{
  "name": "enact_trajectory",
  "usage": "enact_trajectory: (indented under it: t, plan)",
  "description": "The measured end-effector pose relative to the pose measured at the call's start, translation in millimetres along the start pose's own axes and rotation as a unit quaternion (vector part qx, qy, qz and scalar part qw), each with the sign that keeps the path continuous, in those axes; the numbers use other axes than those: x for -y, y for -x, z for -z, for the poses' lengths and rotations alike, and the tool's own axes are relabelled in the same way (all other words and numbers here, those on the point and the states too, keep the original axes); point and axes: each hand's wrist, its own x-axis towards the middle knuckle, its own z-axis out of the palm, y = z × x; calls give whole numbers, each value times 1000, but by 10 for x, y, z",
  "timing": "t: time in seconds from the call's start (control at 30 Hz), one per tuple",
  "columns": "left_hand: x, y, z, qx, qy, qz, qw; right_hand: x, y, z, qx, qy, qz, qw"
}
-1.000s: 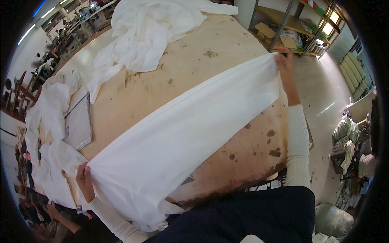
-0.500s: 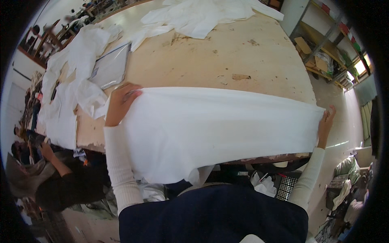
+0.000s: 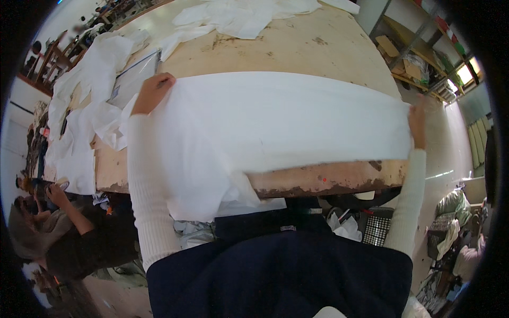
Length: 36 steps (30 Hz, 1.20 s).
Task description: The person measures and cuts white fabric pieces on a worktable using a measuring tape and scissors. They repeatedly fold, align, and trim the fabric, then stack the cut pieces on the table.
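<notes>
A long piece of white cloth (image 3: 286,116), shaped like a garment part with a wider left end and a notch in its near edge, is stretched between my hands over the table. My left hand (image 3: 152,94) is closed, pinching the far left corner. At the right end, my right hand (image 3: 417,127) grips the narrow edge, its fingers slightly blurred. Part of the cloth's near left side hangs over the table's front edge, close to my body.
The worn wooden table (image 3: 297,53) has a chipped front edge. More white cloth (image 3: 233,16) lies at the back and white garments (image 3: 90,90) at the left, beside a clear flat packet (image 3: 135,74). A person (image 3: 79,228) works at the left. Shelves (image 3: 413,47) stand at the right.
Both my hands have risen and moved away from my body, carrying the cloth farther over the table. Its near edge has drawn back, baring the table's front edge.
</notes>
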Motion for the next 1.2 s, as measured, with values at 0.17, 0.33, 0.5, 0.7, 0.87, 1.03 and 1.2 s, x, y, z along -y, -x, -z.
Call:
enact_trajectory:
  t: [0.17,0.33,0.5,0.7,0.87,1.03,1.2]
  plan:
    - [549,-188,-553,53,-123,56,989,584,100,-266,126,80,-239,959]
    - [-707,-22,-642,-97,-147,-185,967,-181,136,-283,-65,116,0,991]
    - [-2025,1114,-1020,217,-197,-237,926,909,378,-339,193,112,10,975]
    - [-1728,1001,-845,284,-305,-76,906,767,446,-417,241,156,-14,958]
    - [-1651,700,-552,411,-210,-70,884,776,461,-369,245,157,-22,956]
    - [-151,-26,-604,233,-52,-9,971,854,408,-405,250,149,-21,957]
    - [290,-15,-574,56,30,139,988,765,418,-369,235,82,-33,968]
